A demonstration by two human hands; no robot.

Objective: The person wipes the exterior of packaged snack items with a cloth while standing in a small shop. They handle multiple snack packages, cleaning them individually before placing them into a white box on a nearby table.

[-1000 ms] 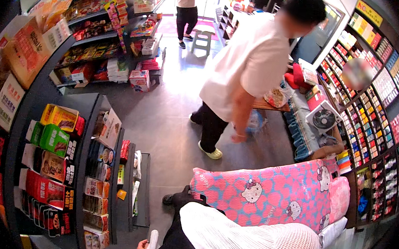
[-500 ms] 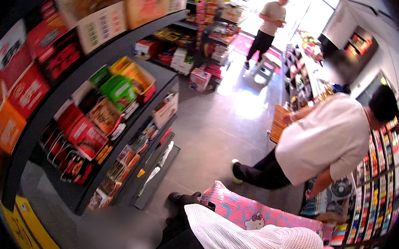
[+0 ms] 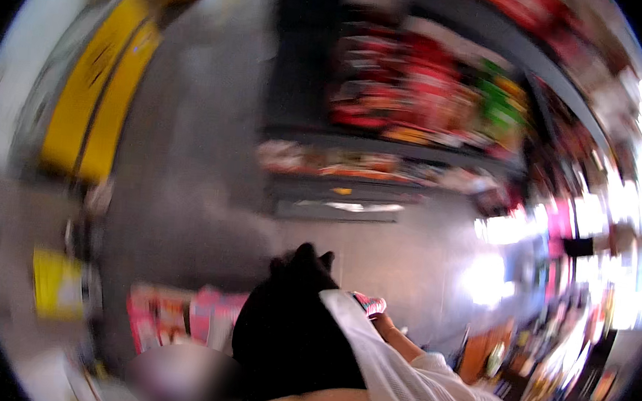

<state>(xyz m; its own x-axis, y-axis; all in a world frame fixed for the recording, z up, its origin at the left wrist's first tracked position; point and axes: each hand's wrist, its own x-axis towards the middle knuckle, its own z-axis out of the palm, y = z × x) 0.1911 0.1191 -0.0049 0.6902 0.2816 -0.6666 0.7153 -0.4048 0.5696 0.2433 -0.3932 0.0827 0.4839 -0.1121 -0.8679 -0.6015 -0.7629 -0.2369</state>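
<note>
My right hand [image 3: 382, 323], at the end of a bare forearm below a white sleeve, is closed around a small pink and dark patterned item [image 3: 368, 304]. Its kind cannot be told through the blur. Both hand and item are beside my black trousers [image 3: 295, 334], above the grey floor [image 3: 405, 275]. My left hand does not show; only a strip of bare skin crosses the lower edge.
Ahead stands a dark shelf [image 3: 296, 134] with red, green and yellow snack packs [image 3: 431, 88]. Yellow panels [image 3: 91, 99] are at the left. Pink printed goods [image 3: 184, 314] lie at lower left. A brown wooden stool-like piece [image 3: 484, 349] is at right, near a crowded counter.
The view has swung left and blurred: the shelf has moved from the left to straight ahead, the bright doorway to the far right. My right hand with the patterned item has come into view.
</note>
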